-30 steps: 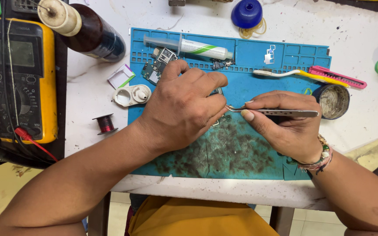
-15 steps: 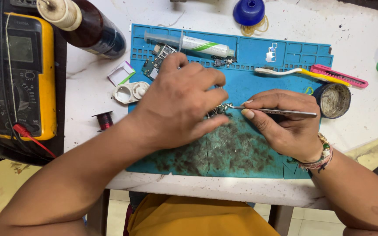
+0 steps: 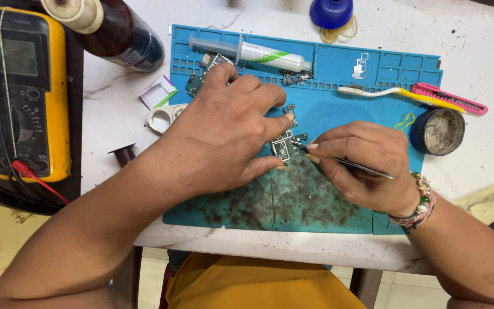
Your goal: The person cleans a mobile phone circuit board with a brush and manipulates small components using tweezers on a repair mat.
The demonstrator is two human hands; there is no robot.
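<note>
Pinning a small green circuit board (image 3: 283, 146) to the stained blue silicone mat (image 3: 338, 109), the left hand (image 3: 230, 131) has shifted slightly right. The right hand (image 3: 361, 163) grips thin metal tweezers (image 3: 355, 165), their tip now touching the board.

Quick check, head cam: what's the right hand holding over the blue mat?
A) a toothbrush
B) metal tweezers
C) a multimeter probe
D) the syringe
B: the right hand pinches slim metal tweezers, tips at the small circuit board that the left hand steadies on the blue mat.
</note>
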